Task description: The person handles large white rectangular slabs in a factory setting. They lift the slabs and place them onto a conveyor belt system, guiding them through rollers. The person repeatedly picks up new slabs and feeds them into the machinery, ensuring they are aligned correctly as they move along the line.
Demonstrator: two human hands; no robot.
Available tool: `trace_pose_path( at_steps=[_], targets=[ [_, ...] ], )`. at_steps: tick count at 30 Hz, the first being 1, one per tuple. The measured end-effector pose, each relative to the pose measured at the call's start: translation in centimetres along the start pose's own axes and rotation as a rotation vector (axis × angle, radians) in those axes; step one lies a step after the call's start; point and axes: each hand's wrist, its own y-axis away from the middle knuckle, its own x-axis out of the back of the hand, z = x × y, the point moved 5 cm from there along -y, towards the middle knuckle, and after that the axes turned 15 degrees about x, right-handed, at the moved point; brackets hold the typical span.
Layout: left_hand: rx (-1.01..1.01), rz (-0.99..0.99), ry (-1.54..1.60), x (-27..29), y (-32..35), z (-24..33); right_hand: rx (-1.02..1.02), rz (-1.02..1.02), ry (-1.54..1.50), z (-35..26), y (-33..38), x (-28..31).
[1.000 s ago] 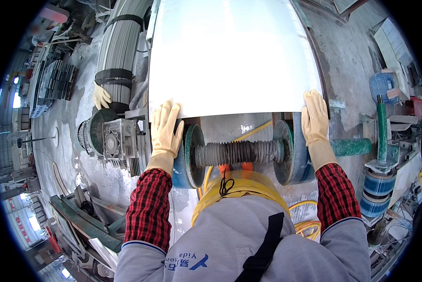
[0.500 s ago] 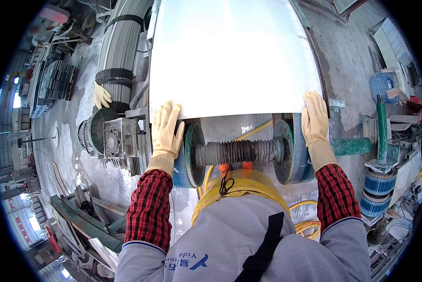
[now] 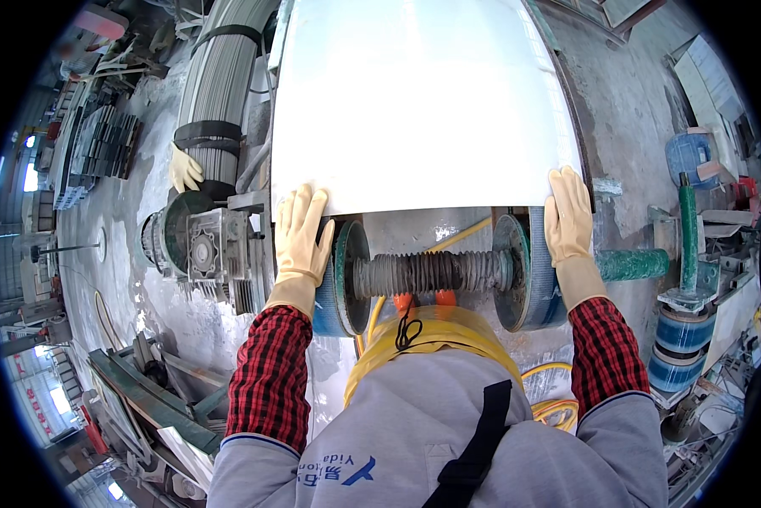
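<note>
A large, glossy white slab (image 3: 423,110) lies flat ahead of me, its near edge running across between my hands. My left hand (image 3: 301,241), in a cream rubber glove, rests with outstretched fingers at the slab's near left corner. At the near right corner lies my right hand (image 3: 570,224), gloved alike, its fingers stretched forward along the edge. Neither hand grips anything. Just below the slab's near edge is a ribbed grey roller or sleeved shaft (image 3: 431,273), between a left blue-rimmed wheel (image 3: 329,296) and a right one (image 3: 546,292).
To the left stand a grey motor gearbox (image 3: 207,250) and a long ribbed grey cover (image 3: 213,97) with a loose glove (image 3: 185,169) beside it. On the right are a green pipe (image 3: 634,264), a green post (image 3: 688,229) and a blue jug (image 3: 689,157). A yellow hose (image 3: 554,411) coils below.
Both hands stay flat at the slab's corners. The slab's near edge appears very slightly closer to me; little else differs.
</note>
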Motion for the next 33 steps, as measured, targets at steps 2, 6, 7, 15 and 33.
trace_pose_path(
  at_steps=[2,6,7,15,33],
  targets=[
    [0.005,-0.012,-0.006,0.1,0.0,0.1,0.002,0.000,0.001,0.0,0.1,0.0],
    [0.001,-0.019,0.002,0.1,0.1,0.0,0.002,0.004,-0.007,0.0,0.3,0.0],
    [-0.004,-0.014,0.009,0.1,0.2,0.0,0.000,0.003,-0.005,0.0,0.3,0.0],
    [-0.004,-0.024,0.008,0.4,0.4,0.2,-0.004,-0.004,-0.002,-0.3,0.4,0.3],
    [-0.027,-0.022,0.054,0.4,1.3,-0.2,-0.017,-0.019,-0.025,-0.8,0.7,0.9]
  ],
)
